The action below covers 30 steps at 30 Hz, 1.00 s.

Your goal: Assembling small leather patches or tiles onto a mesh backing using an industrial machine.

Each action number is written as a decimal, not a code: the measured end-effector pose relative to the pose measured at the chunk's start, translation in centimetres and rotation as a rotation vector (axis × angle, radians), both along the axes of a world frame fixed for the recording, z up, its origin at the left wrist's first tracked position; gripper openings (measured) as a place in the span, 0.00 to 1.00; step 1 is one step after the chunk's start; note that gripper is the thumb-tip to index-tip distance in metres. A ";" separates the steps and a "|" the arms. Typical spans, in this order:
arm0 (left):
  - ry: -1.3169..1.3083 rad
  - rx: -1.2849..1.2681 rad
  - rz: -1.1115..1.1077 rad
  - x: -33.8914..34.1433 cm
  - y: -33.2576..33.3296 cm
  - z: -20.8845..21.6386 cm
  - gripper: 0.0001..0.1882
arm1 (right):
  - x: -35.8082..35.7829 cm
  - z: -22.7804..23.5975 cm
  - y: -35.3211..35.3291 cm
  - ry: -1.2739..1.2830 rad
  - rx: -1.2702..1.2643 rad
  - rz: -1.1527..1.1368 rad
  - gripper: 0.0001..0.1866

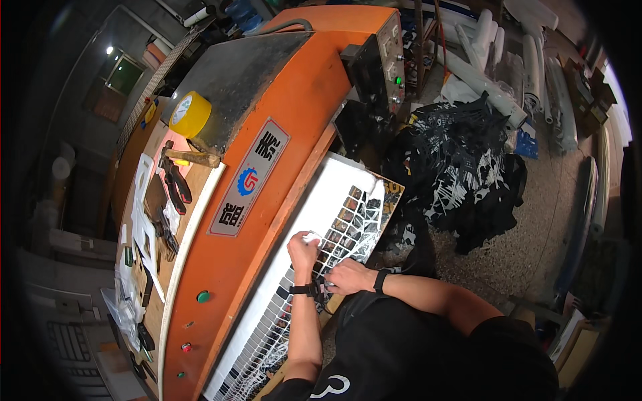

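White latticed sheet [366,220] lies beside orange machine [227,267]. Left hand [304,254] appears to pinch it; right hand's [349,276] grip cannot be determined. Step, as judged: working the lattice; next calls for light fingering.

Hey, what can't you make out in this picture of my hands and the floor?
Head view, all three:
Anything under the right hand: the hand covers it.
The lower end of the white sheet: cut off by the picture's lower edge.
Whatever lies beneath the black heap: the heap hides it.
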<state>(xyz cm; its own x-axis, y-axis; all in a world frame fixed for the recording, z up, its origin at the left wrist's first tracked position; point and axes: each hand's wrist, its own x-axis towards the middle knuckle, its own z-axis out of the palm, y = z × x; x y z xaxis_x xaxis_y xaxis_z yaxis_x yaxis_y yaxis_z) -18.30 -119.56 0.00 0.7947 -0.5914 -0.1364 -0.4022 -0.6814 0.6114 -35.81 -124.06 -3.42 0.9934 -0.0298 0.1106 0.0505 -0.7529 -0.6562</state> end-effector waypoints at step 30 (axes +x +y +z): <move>0.865 -0.956 0.307 -4.2 7.1 3.3 0.08 | 2.6 7.9 -1.7 -0.194 0.805 -0.434 0.15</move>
